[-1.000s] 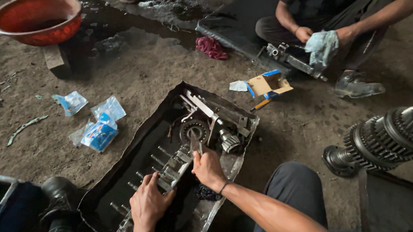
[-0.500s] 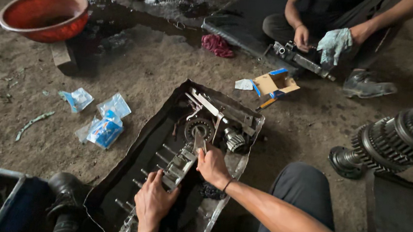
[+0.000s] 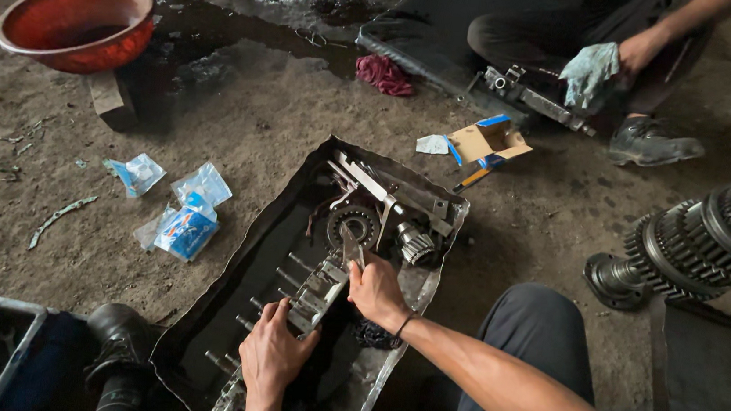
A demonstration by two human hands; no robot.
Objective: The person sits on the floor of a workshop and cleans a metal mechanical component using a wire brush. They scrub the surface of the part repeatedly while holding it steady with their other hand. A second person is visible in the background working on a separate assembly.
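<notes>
The right hand (image 3: 378,291) has its fingers curled tight around a flat metal bar (image 3: 349,246) that rises toward a round bearing (image 3: 353,224). The left hand (image 3: 271,356) presses down with fingers bent over a grey metal bracket assembly (image 3: 315,294), gripping its lower end. Both parts lie in a dark oily sheet-metal tray (image 3: 224,308) on the dirt floor, among loose studs and a small toothed gear (image 3: 415,245). Judging by the scattered pieces, the work looks mid-way: parts sit unassembled, and a large gear shaft (image 3: 697,248) waits well apart.
</notes>
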